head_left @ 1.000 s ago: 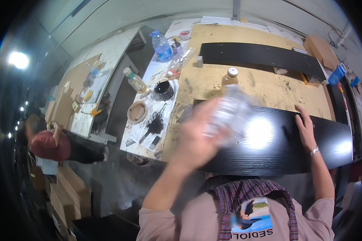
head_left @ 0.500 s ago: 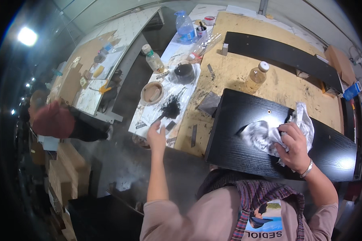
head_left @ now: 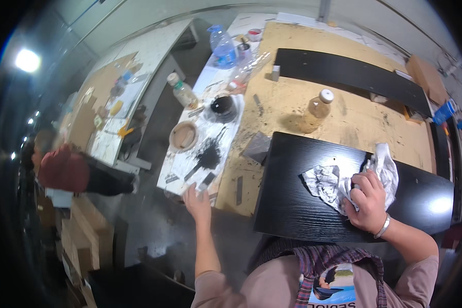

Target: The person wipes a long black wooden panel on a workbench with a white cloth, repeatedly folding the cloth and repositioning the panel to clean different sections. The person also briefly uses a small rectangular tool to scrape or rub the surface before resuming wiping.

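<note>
Seen from above, looking down at a paint-stained wooden table [head_left: 292,118]. Right hand [head_left: 367,203] closed around a crumpled white rag [head_left: 344,179], pressing it flat onto a glossy black board [head_left: 303,205] lying near the body, right of centre; rag smudged grey, bunched under fingers, apparently for wiping the surface. Left hand [head_left: 197,197] open, fingers spread, stretched out to the near-left edge of a white sheet [head_left: 190,164] covered w/ black smears, holding nothing, just touching the sheet's edge. On that sheet: a round brown bowl [head_left: 183,136], a dark pot [head_left: 223,105], small tools. Farther off: amber bottle w/ white cap [head_left: 315,110] standing upright beside the board, within reach; clear water bottle [head_left: 222,46] at far end; second black board [head_left: 354,77] across far right. Another person in red [head_left: 64,169] at far left.
</note>
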The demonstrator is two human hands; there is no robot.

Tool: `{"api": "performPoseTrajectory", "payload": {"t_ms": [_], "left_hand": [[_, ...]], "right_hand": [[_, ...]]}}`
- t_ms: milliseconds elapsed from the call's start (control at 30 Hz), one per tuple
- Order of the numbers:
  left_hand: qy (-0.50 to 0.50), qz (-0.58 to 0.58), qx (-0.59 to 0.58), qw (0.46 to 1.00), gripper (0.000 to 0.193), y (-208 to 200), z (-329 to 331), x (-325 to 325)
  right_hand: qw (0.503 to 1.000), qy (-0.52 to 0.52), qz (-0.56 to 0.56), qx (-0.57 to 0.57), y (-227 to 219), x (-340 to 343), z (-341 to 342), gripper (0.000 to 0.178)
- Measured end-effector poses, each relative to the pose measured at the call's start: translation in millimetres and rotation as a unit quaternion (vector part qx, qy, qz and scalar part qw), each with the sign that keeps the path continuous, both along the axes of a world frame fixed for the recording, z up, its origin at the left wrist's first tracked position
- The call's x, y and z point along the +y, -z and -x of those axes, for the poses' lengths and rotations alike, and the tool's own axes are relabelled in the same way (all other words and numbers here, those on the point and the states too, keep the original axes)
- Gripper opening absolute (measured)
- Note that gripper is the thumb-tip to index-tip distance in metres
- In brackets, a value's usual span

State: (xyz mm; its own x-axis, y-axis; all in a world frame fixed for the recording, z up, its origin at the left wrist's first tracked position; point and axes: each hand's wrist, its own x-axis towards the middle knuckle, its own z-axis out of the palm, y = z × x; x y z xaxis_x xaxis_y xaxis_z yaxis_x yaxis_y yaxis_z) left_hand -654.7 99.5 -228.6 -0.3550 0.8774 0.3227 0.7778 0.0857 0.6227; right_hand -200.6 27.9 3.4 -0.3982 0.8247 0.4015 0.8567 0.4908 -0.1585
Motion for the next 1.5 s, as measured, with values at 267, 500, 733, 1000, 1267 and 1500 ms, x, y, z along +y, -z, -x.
{"api": "performPoseTrajectory", "payload": {"t_ms": [267,500,733,1000,1267,1500], "left_hand": [[0.028,0.021,0.077,0.996,0.019,-26,22,43],[0.093,0.071,0.195,0.974,0.016,-2,81,69],[0.201,0.059,0.226,0.951,0.015,-9,96,79],[0.155,0.038,0.075,0.984,0.014,-3,106,81],[0.057,0.121,-0.386,0.913,0.021,-22,90,90],[0.207,0.084,-0.677,0.702,0.022,-94,25,109]], "right_hand": [[1.0,-0.002,0.023,0.01,5,-1,0,0.029],[0.999,0.028,0.016,-0.016,7,-1,0,0.026],[0.996,0.073,0.036,-0.043,11,-8,-4,0.024],[0.99,0.111,0.042,-0.08,11,-11,4,0.023],[0.99,0.109,0.036,-0.079,11,-14,2,0.025],[0.993,0.085,0.028,-0.07,4,-3,8,0.03]]}}
